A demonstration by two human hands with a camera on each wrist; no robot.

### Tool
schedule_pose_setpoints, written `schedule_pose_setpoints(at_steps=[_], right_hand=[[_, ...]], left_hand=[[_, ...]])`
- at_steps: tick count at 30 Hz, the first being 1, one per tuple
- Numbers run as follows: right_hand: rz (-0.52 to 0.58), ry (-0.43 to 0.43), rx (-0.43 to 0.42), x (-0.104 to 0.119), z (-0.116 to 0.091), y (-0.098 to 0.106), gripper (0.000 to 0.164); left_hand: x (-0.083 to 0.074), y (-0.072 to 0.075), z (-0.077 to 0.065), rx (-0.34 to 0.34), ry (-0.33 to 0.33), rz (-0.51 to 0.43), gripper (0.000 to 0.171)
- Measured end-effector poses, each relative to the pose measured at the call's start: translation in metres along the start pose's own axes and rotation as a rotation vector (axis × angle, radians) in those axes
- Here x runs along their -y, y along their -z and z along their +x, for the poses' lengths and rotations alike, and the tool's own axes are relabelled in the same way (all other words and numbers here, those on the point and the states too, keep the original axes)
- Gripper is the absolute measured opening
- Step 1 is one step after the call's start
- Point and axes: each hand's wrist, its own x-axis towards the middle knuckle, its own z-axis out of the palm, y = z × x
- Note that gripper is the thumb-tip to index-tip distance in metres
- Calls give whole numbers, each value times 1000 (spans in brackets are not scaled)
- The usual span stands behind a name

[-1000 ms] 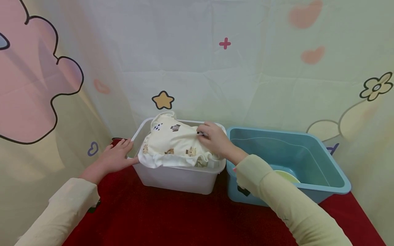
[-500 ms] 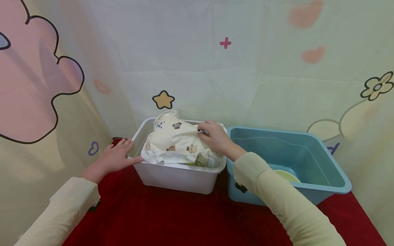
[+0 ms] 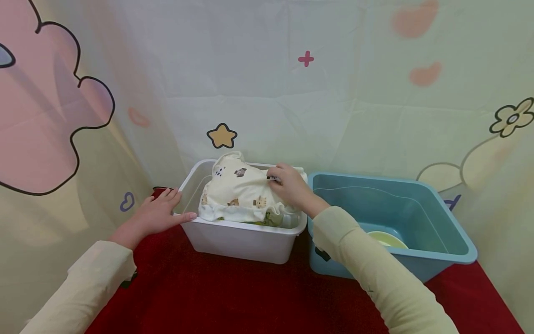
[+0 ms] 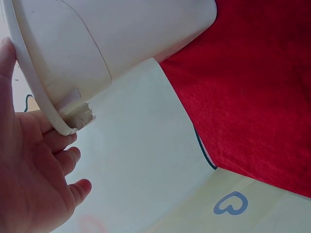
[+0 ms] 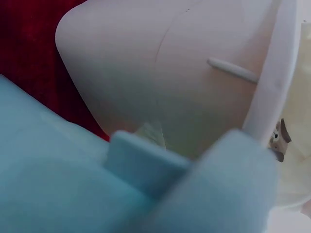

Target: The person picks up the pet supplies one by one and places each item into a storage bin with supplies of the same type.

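A cream cloth [image 3: 235,188] with animal prints and a ruffled white edge lies bunched in the white bin [image 3: 246,244]. Its corner rises above the back rim. My right hand [image 3: 289,185] pinches the cloth near its right end. Under the cloth's front edge, something green and clear-looking [image 3: 273,219] shows; most of it is hidden. With fingers spread, my left hand [image 3: 152,215] rests on the white bin's left corner, its thumb along the front rim. In the left wrist view, the fingers [image 4: 68,160] touch the rim from outside. The right wrist view shows mostly the bins' outsides.
Close on the right stands a blue bin [image 3: 367,208] with a pale green rounded item [image 3: 387,239] inside. Both bins sit on a red cloth-covered surface [image 3: 233,297]. A printed curtain [image 3: 267,116] hangs right behind them. My right forearm crosses the blue bin's front.
The cloth's left and front edges have drawn right and back, uncovering the front rim and more of the green item. My right hand moved only slightly; the left stayed put.
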Motion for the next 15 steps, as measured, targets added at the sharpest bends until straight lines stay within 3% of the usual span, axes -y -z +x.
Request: schedule_pose_setpoints(at_steps=[15], right_hand=[[-118, 146, -57, -4, -1, -18, 9]], left_hand=[[4, -3, 2, 3, -1, -6, 92]])
